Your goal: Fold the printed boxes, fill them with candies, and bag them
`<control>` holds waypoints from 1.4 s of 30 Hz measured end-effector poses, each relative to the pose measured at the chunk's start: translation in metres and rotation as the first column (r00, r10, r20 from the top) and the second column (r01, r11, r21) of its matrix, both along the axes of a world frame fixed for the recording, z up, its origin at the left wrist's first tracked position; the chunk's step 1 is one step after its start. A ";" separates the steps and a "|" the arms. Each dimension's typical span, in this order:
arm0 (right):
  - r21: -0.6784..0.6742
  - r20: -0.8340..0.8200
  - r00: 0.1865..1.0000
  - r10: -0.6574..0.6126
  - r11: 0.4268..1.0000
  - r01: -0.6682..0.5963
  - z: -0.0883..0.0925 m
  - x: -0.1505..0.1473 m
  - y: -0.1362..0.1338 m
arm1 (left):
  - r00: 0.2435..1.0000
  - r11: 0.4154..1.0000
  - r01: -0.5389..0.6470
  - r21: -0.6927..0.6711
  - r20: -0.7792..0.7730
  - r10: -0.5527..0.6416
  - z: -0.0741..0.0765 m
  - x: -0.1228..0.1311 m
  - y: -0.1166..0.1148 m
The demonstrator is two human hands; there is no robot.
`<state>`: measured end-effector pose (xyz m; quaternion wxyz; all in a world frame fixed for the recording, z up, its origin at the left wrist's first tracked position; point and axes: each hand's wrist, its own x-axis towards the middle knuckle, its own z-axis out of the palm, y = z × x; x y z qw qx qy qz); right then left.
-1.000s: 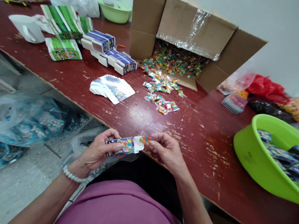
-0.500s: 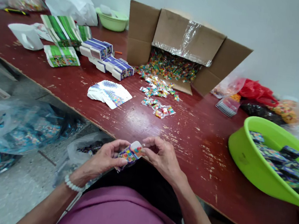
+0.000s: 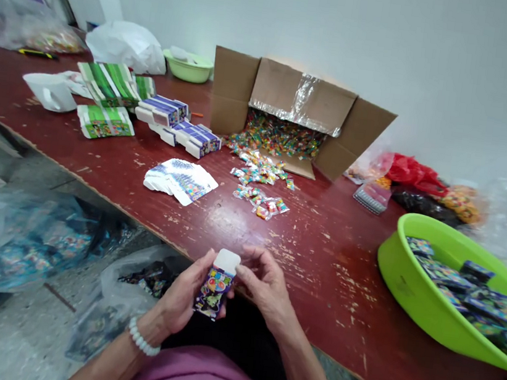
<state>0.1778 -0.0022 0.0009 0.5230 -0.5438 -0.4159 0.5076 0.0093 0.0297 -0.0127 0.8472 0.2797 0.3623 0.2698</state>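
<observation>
Just in front of my body, below the table's front edge, my left hand (image 3: 187,290) is closed around a small printed carton (image 3: 213,290), purple with colourful pictures. Its white top flap (image 3: 228,260) stands up, unfolded. Beside the flap is my right hand (image 3: 267,282), with bent fingers and the thumb tip at the carton's upper right edge. Thumb and forefinger are apart, and I see nothing between them. On the table ahead lie a fanned stack of flat cartons (image 3: 180,179) and small wrapped candy packets (image 3: 261,203).
A cardboard box (image 3: 300,96) on its side spills candy packets. Banded carton bundles (image 3: 108,123) and a white mug (image 3: 51,92) stand left. At right, a green basin (image 3: 409,285) holds filled-looking cartons. Plastic bags (image 3: 41,243) lie below the table's left edge.
The carton has turned more upright, its printed front now facing me. My right hand's fingers have shifted from the carton's opening to its upper right edge. The view has tilted upward.
</observation>
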 end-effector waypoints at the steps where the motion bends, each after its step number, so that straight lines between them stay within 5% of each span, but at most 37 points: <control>1: -0.041 -0.109 0.993 0.051 0.998 -0.056 -0.002 -0.001 0.000 | 1.000 1.000 -0.010 -0.005 -0.026 0.010 0.001 0.001 -0.001; 5: -0.080 -0.312 0.937 0.159 0.978 -0.192 -0.007 -0.007 0.001 | 0.988 0.982 -0.067 0.179 -0.129 0.091 0.005 0.003 -0.005; 8: -0.035 -0.277 0.949 0.151 0.985 -0.168 -0.009 -0.011 0.004 | 0.982 0.951 -0.037 0.306 -0.165 0.091 0.008 0.003 -0.005; 12: 0.170 0.035 0.999 0.039 0.985 -0.044 -0.009 -0.007 0.004 | 0.989 0.970 -0.018 0.241 -0.135 0.052 0.013 0.003 -0.001; 16: 0.369 0.453 0.891 0.028 0.904 -0.216 -0.003 0.000 -0.001 | 0.995 0.999 -0.043 0.027 -0.094 0.045 0.011 0.007 0.001; 18: 0.387 0.518 0.855 0.013 0.888 -0.248 -0.003 0.002 -0.002 | 0.996 0.998 -0.054 -0.027 -0.070 0.052 0.009 0.009 0.001; 24: 0.031 0.048 0.994 0.101 0.994 -0.102 -0.012 -0.004 0.006 | 0.976 0.980 -0.081 0.181 -0.186 0.115 0.009 0.011 -0.004; 29: 0.012 -0.178 0.972 0.156 0.988 -0.157 -0.008 -0.008 0.011 | 0.980 0.988 -0.003 0.155 -0.199 0.034 0.009 0.009 -0.002; 35: 0.103 0.038 0.983 0.178 0.978 -0.182 -0.009 -0.009 0.006 | 0.980 0.990 -0.070 0.122 -0.175 0.091 0.005 0.006 0.005; 42: 0.285 0.402 0.907 0.126 0.924 -0.255 -0.025 -0.017 0.002 | 0.979 0.984 -0.154 0.092 -0.118 0.165 -0.006 0.000 0.002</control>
